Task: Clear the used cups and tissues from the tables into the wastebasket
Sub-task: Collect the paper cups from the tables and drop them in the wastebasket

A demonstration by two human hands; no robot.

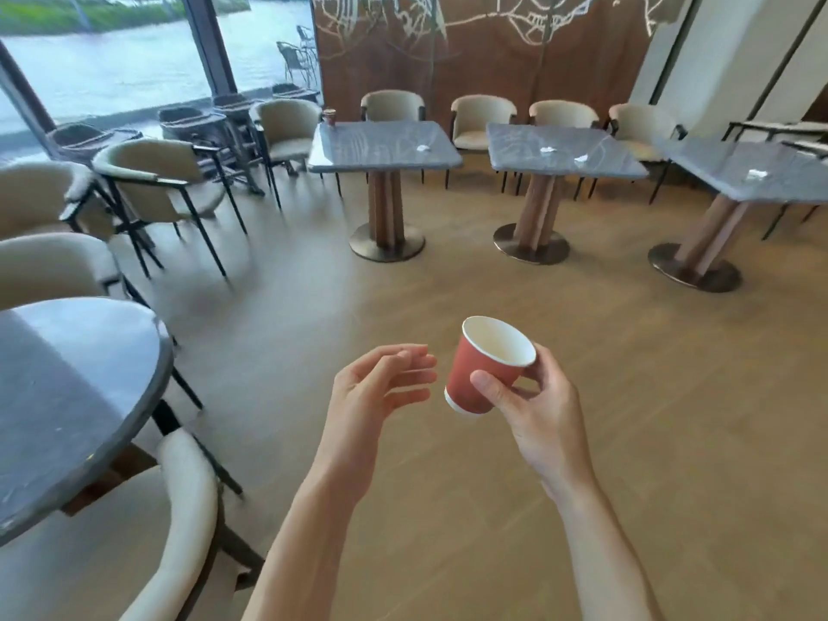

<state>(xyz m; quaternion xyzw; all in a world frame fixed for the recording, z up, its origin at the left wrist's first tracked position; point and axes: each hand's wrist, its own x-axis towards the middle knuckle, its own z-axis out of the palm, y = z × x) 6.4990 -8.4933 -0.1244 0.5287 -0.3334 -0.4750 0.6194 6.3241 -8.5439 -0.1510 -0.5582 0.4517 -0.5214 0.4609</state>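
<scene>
The right hand (pixel 533 410) grips an empty red cup (pixel 486 367) by its side, tilted, above the floor; the left hand (pixel 381 387) hangs open just beside it, holding nothing. No wastebasket is in view, so the cup is best kept in that firm side grip while finding it. Well beyond the hands, another cup (pixel 329 117) and tissues (pixel 423 148) remain on the counters (pixel 385 163).
</scene>
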